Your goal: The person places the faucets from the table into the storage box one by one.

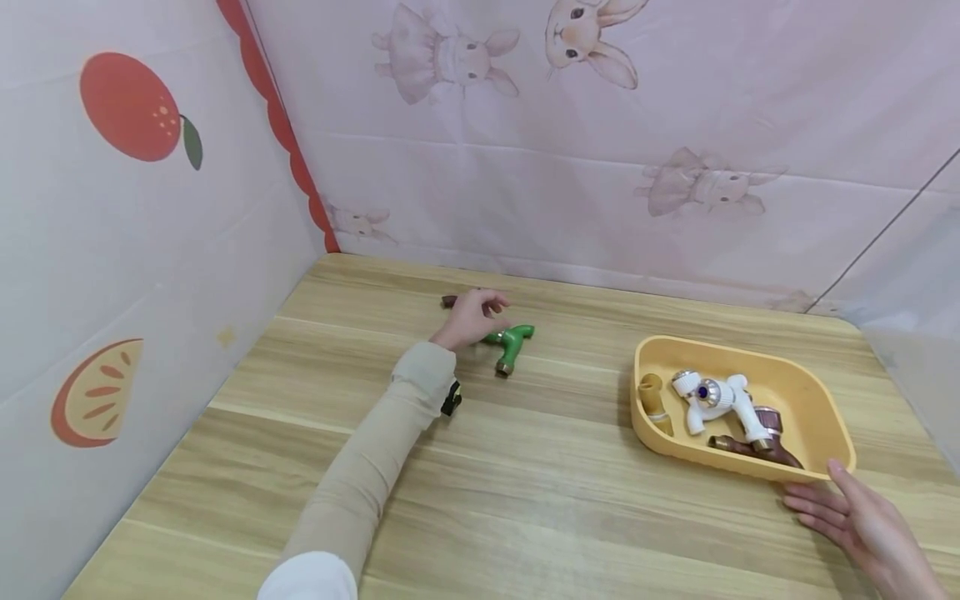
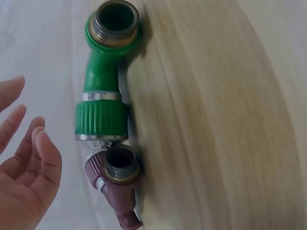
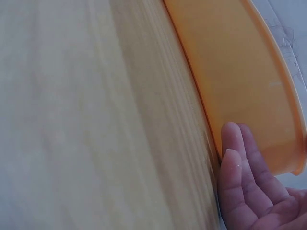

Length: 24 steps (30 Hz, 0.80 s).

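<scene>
In the head view my left hand [image 1: 471,319] is above the table beside a green tap [image 1: 513,343], its fingers bent loosely with nothing between them. The left wrist view shows that hand [image 2: 29,167] apart from the green tap [image 2: 101,117] and a maroon tap [image 2: 119,196], which lie close together. Most of the maroon tap is hidden behind the hand in the head view. At the right, my right hand [image 1: 862,521] touches a yellow tub [image 1: 828,417], thumb at the rim. Its other fingers [image 3: 232,167] lie nearly straight along the tub's outer wall.
Inside the tub are a white tap [image 1: 720,400] with a blue-centred knob, another maroon tap [image 1: 787,454] and a mustard-yellow tap [image 1: 652,400]. A pink curtain with rabbits [image 1: 570,167] hangs behind the wooden table [image 1: 525,500]; a fruit-print wall [image 1: 180,250] borders its left.
</scene>
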{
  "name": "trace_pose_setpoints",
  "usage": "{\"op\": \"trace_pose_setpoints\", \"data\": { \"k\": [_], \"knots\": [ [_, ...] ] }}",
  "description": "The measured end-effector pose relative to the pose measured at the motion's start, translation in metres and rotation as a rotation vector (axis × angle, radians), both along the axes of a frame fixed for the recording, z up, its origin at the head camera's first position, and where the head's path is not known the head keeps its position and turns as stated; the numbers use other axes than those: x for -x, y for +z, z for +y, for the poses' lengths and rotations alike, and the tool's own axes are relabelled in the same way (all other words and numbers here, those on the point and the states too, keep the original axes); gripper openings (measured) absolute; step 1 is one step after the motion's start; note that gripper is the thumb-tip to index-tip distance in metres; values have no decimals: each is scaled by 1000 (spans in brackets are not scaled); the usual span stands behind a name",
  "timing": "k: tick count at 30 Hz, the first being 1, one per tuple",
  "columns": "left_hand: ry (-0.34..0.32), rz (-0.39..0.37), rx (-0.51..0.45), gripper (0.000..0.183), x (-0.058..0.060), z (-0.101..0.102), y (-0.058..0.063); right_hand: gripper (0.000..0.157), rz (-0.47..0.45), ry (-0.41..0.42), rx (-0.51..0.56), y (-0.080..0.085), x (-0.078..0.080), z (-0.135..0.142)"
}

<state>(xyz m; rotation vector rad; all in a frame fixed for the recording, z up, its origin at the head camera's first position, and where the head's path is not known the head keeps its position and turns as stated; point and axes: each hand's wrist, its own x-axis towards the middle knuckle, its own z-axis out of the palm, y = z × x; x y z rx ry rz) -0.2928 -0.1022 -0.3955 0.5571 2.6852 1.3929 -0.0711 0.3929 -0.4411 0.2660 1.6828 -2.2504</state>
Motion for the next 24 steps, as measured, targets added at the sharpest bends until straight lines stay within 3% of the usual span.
{"op": "trace_pose_setpoints", "data": {
  "k": [11, 24],
  "knots": [
    [-14, -108, 85, 43, 9, 0, -4, 24, 3, -6, 23, 3, 1, 2],
    [-55, -141, 286, 40, 20, 2, -4, 25, 3, 10, 32, 4, 2, 2]
  ]
}}
